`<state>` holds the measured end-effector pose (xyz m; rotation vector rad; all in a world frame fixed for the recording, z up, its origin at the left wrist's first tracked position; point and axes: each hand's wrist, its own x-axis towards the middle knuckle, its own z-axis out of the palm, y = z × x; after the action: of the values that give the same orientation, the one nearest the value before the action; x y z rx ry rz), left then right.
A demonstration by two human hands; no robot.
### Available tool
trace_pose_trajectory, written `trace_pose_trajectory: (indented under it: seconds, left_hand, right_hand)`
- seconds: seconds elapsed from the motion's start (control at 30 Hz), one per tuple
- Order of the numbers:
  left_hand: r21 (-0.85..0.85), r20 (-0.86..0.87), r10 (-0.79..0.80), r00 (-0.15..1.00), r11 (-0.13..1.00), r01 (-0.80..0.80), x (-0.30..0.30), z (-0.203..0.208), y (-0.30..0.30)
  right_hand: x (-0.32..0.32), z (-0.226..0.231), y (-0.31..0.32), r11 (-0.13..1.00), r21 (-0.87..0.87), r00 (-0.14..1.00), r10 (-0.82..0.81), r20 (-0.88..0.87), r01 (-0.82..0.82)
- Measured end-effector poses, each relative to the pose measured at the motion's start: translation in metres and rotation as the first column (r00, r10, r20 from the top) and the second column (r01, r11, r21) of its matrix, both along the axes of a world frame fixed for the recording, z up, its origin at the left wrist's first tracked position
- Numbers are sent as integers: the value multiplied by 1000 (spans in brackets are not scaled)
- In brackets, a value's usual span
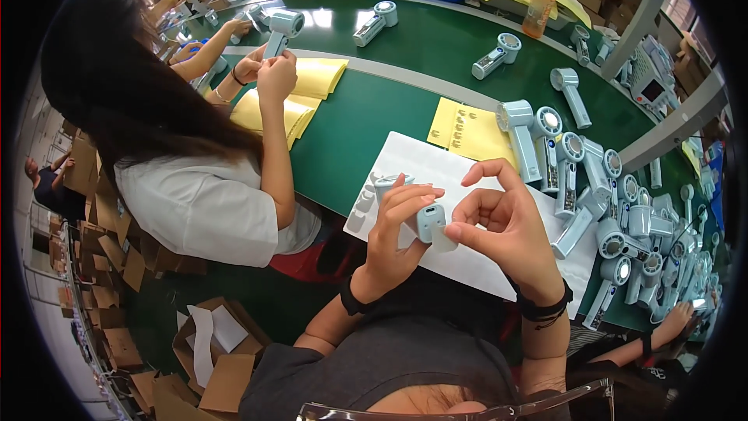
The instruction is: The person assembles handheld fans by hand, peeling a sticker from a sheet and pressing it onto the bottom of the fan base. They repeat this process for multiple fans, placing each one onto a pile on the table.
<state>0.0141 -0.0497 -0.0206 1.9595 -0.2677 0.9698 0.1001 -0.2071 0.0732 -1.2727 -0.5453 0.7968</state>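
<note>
- Fan unit, pale blue handheld type, sat clamped in left hand above white sheet.
- Right hand pinched its base end; fitted part too small to tell, possibly a cap.
- Finished-looking fans were piled at right, so the batch looked well along.
</note>
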Motion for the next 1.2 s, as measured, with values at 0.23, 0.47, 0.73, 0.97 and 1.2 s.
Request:
trace_pose_trajectory:
  seconds: [0.23,0.47,0.73,0.97,1.2]
  left_hand:
    - [-78,13,-50,999,996,51,5,2,-17]
    - [-53,4,-34,999,998,34,5,4,-25]
    - [-31,-14,-40,999,999,40,6,3,-29]
    - [-20,-10,-51,999,999,51,7,6,-32]
    - [-8,-14,-65,998,998,65,9,8,-34]
  right_hand:
    - [1,-10,-9,996,-6,983,-90,158,92]
    - [-2,-12,-17,990,-29,970,-131,203,140]
    - [-5,-12,-22,984,-47,961,-155,231,170]
    - [-3,-10,-27,984,-52,964,-157,216,172]
    - [-4,-7,-30,980,-65,951,-165,263,188]
